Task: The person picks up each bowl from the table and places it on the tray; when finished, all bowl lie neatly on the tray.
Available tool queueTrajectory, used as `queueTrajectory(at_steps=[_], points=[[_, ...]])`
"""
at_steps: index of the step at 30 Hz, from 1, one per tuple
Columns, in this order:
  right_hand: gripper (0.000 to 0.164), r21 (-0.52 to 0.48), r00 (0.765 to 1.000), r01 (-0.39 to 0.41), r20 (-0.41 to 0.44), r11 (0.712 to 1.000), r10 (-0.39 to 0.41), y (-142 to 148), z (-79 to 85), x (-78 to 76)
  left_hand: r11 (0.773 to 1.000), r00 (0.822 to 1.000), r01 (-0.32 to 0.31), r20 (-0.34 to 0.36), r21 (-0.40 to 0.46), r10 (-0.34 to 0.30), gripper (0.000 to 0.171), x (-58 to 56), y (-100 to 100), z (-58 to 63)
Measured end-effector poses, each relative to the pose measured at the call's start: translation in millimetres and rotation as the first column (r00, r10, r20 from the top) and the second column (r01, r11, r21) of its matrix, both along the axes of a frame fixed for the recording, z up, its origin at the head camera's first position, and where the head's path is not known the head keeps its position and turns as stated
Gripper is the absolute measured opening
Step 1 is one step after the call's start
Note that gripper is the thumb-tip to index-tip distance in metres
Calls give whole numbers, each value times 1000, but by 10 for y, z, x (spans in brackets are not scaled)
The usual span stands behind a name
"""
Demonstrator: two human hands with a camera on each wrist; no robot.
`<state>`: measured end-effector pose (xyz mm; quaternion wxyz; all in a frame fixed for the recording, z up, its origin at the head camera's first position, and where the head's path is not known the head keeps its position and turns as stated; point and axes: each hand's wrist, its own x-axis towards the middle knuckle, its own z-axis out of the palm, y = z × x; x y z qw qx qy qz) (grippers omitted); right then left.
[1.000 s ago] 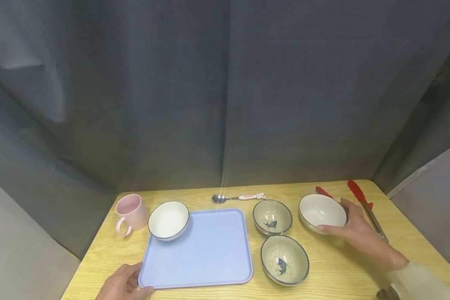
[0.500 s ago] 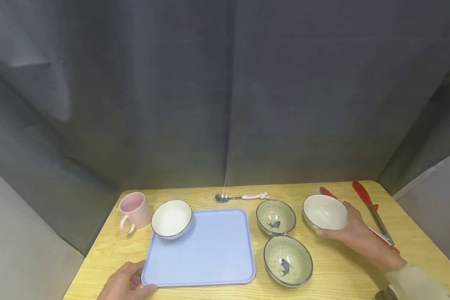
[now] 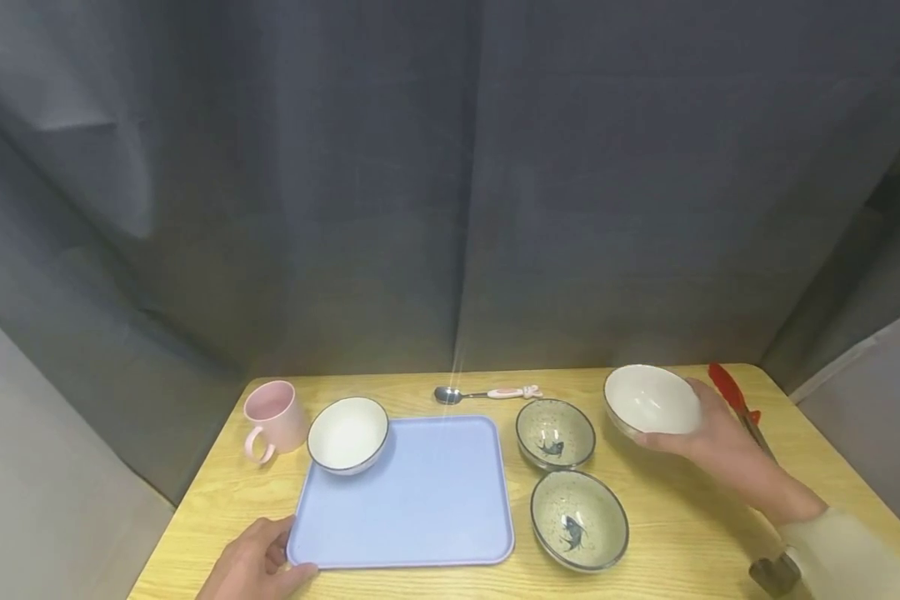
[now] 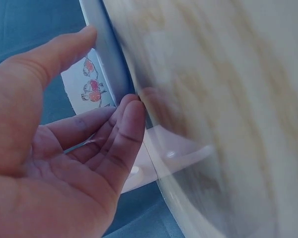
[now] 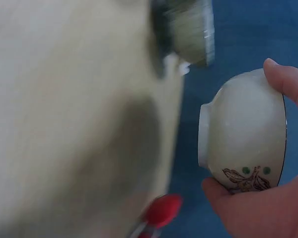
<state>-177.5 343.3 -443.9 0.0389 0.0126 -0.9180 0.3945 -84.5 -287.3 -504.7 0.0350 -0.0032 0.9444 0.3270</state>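
Right hand (image 3: 727,446) grips a white bowl (image 3: 651,400) above the wooden table (image 3: 682,533).
The bowl has risen since a moment ago, hiding one tip of the red tongs (image 3: 727,388); the left hand (image 3: 253,562) still holds the blue tray (image 3: 420,508) at its near-left corner.

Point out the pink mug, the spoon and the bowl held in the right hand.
Pink mug (image 3: 283,425), head view: outer wall.
Spoon (image 3: 499,393), head view: its handle.
Held white bowl (image 5: 246,126), right wrist view: outer wall.

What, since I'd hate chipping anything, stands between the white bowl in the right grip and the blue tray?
The far speckled bowl, on the table right of the tray; the near speckled bowl flanks it, nearer the person. The held white bowl is raised.
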Motion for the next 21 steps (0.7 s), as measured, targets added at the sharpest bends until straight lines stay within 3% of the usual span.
queueTrajectory(at_steps=[6, 11, 15, 21], points=[[129, 5, 998, -55, 25, 998, 55, -427, 441, -30, 1000, 1000, 11, -6, -16, -11, 73, -2, 10, 18], [133, -68, 991, -124, 50, 990, 128, -924, 682, -56, 1000, 1000, 18, -4, -9, -18, 75, -7, 32, 20], [134, -132, 986, -155, 47, 979, 163, -1319, 740, -103, 1000, 1000, -2, 13, -14, 2, 76, -25, 79, 27], [137, -251, 982, -151, 71, 956, 174, -1940, 611, -178, 999, 1000, -18, 21, -35, 19, 77, -23, 99, 42]])
